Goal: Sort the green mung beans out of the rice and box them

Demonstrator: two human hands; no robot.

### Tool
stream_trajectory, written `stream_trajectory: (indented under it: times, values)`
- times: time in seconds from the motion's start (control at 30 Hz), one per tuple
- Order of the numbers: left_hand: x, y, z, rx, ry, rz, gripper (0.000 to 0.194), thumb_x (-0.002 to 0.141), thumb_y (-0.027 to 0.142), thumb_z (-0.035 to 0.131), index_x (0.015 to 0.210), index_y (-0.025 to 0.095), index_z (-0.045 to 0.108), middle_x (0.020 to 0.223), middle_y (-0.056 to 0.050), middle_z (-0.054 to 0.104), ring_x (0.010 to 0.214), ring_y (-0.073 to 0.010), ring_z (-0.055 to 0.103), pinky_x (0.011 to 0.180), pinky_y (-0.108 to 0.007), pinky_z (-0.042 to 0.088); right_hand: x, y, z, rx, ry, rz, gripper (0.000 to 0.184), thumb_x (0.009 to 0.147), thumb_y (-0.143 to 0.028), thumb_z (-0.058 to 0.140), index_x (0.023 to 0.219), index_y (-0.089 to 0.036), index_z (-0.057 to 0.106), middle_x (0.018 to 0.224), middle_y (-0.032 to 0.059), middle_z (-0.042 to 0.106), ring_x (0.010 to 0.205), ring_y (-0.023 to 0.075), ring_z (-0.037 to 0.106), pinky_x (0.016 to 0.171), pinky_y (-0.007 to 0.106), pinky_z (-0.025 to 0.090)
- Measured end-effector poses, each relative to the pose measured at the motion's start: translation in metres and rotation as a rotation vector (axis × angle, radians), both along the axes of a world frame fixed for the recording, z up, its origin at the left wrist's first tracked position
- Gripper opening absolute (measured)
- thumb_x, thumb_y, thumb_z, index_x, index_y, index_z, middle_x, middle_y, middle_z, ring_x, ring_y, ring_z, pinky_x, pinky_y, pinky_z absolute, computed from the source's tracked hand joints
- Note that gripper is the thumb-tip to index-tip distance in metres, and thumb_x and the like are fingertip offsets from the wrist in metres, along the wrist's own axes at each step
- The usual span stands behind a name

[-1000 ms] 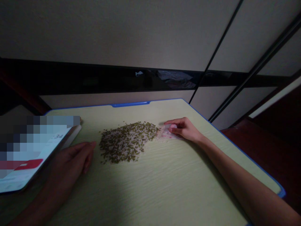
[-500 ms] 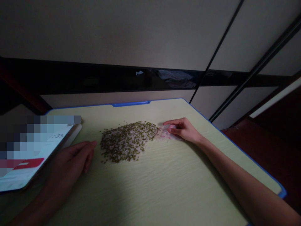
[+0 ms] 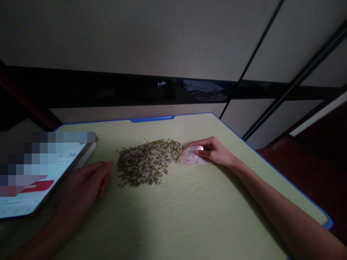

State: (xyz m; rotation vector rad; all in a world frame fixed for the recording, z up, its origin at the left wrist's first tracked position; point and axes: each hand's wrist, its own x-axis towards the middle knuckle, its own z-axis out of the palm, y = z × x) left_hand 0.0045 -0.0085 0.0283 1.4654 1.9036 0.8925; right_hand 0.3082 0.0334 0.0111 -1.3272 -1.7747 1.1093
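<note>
A flat pile of small green beans mixed with pale, rice-like grains [image 3: 148,162] is spread over the middle of the table. At its right end lies a small thin clear plastic bag [image 3: 191,156] with pinkish marks. My right hand [image 3: 214,150] rests there, thumb and fingers closed around the bag's right part, which catches the light. To the left of the pile, my left hand [image 3: 88,180] lies on the table with its fingers curled in. Nothing shows in it, and its fingertips are just short of the nearest beans.
A tablet [image 3: 40,202] with a lit, partly blurred screen stands tilted at the left, close to my left forearm. The pale table [image 3: 184,220] has a blue rim and a blue handle [image 3: 152,119] at the far edge. Cabinet doors [image 3: 135,39] rise behind it.
The view has shifted very slightly. My right hand stays at the plastic bag, whose bright patch shows more clearly now. My left hand and the pile look the same.
</note>
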Motion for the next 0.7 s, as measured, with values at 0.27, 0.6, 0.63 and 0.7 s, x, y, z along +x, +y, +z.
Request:
stream_trajectory:
  times: [0.27, 0.6, 0.63, 0.7]
  values:
    - [-0.0008, 0.0014, -0.0007, -0.011, -0.001, -0.008, 0.04, 0.064, 0.053, 0.039, 0.035, 0.025, 0.034, 0.033, 0.006, 0.036, 0.04, -0.0133, 0.037, 0.05, -0.027, 0.03, -0.0048, -0.003, -0.0009, -0.003, 0.007, 0.003, 0.038, 0.065, -0.022, 0.06, 0.099, -0.007, 0.068, 0.055, -0.0007, 0.051, 0.046, 0.006, 0.033, 0.042, 0.02, 0.023]
    - [-0.0007, -0.0018, 0.0001, -0.005, -0.012, -0.011, 0.04, 0.067, 0.05, 0.04, 0.036, 0.025, 0.034, 0.034, 0.006, 0.036, 0.041, -0.0141, 0.037, 0.05, -0.027, 0.03, 0.0028, 0.0005, 0.0022, 0.002, -0.002, -0.042, 0.039, 0.064, -0.022, 0.061, 0.099, -0.008, 0.069, 0.057, 0.002, 0.057, 0.047, 0.0072, 0.038, 0.042, 0.02, 0.026]
    - [-0.0003, -0.0019, 0.0009, -0.007, -0.011, -0.013, 0.04, 0.067, 0.049, 0.04, 0.036, 0.025, 0.034, 0.034, 0.006, 0.036, 0.04, -0.0141, 0.037, 0.05, -0.027, 0.03, 0.0035, 0.0009, 0.0021, 0.002, -0.007, -0.047, 0.039, 0.064, -0.022, 0.06, 0.1, -0.008, 0.069, 0.056, 0.002, 0.058, 0.046, 0.007, 0.037, 0.042, 0.02, 0.025]
    - [0.0006, -0.0022, 0.0026, -0.009, -0.006, -0.016, 0.04, 0.066, 0.049, 0.04, 0.036, 0.025, 0.034, 0.034, 0.006, 0.036, 0.04, -0.014, 0.037, 0.05, -0.027, 0.03, 0.0038, 0.0012, 0.0016, -0.003, -0.006, -0.049, 0.04, 0.064, -0.022, 0.06, 0.1, -0.008, 0.069, 0.056, 0.0018, 0.058, 0.044, 0.0062, 0.036, 0.04, 0.019, 0.023]
